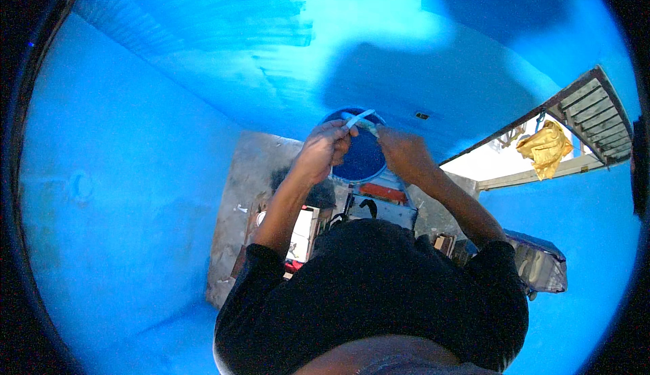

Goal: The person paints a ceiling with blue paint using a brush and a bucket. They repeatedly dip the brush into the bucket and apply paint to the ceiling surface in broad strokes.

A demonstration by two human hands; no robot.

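Observation:
Both hands meet above a round blue bucket (359, 180) that seems to hold dark blue paint. My left hand (325, 151) is closed, its fingers pinching a flat, pale blue strip (361, 117) that slants up to the right. Coming in from the other side, my right hand (406, 155) is wrapped round what looks like a paintbrush (367, 126). That brush points left and crosses the strip just over the bucket's far rim. Most of the brush handle is hidden by the right hand.
A blue wall (291, 29) with visible brush strokes rises ahead. Below the bucket, a step or stand (382, 209) has a red piece (382, 193) on it. A yellow cloth (545, 148) hangs at the open window (487, 165) on the right; a bag (538, 263) lies lower right.

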